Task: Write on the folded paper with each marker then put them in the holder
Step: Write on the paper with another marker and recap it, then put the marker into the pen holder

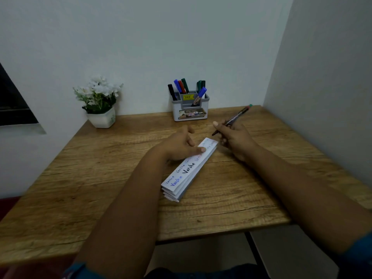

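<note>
Wooden surface (pixel 100 178) tucked in a white corner, with the paper (pixel 187 174) lying folded into a long strip mid-surface, scribbled over in blue, black and red. Left hand (pixel 181 146) is relaxed and open, one fingertip pressing the strip's far end. Right hand (pixel 233 137) grips a marker (pixel 235 117), tip aimed at the paper, hovering just beside it. Holder (pixel 190 109) sits at the back, full of markers.

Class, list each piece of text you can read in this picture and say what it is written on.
"Varsha", handwritten repeatedly in blue, black and red, on the folded white paper strip.
"OP", partly cut off, on the grey plastic marker holder's front label.
Yellow sticker on the holder: too small to read.
</note>
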